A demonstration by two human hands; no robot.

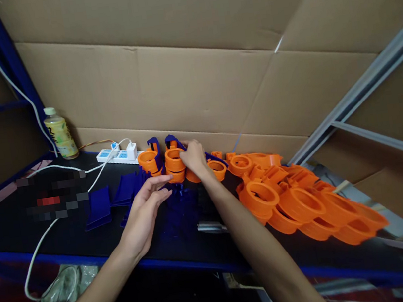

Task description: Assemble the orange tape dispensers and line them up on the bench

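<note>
My right hand (194,158) reaches to the back of the bench, its fingers closed around the upper part of an orange and blue tape dispenser (175,160) in a row by the cardboard wall. Its fingertips are partly hidden. To the left stands another tape dispenser (148,162), stacked on an orange one. My left hand (144,211) hovers in front of the row, fingers extended and apart from the thumb, with nothing in it. Flat blue plastic pieces (98,205) lie left of it, and small dark blue parts (180,199) lie between my hands.
A large pile of orange dispenser bodies (298,197) covers the right side of the bench (74,234). Behind on the left are a white power strip (121,155) with cables and a drink bottle (60,136). A metal strip (211,227) lies beside my right forearm.
</note>
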